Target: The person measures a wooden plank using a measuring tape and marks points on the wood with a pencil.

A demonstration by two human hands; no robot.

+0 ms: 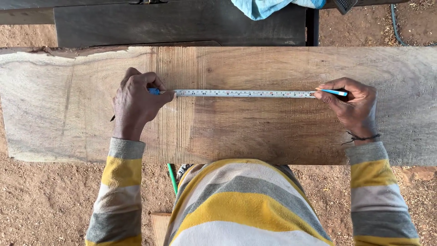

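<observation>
We see 1 wide wooden plank (pixel 255 132), rough-sawn, with grey weathered grain at its left end and warmer brown streaks toward the middle; its far left edge is ragged and splintered. Near the plank's left-centre, the left hand (pixel 134 102) is clenched around the blue case of 1 tape measure (pixel 243 94), thumb pressing on the blade where it leaves the case. A dark thin tip pokes out beneath that hand; we cannot tell what it is. The pale metal blade lies flat on the wood, running straight along the plank's length, nearer its far edge than its near edge. At the blade's right end, the right hand (pixel 353 107) pinches 1 light blue pencil (pixel 333 92) with its tip touching the blade's end. Both sleeves are striped yellow, grey and white. Beyond the far edge lies a dark board (pixel 182 23) with a pale blue cloth (pixel 264 7) on it.
</observation>
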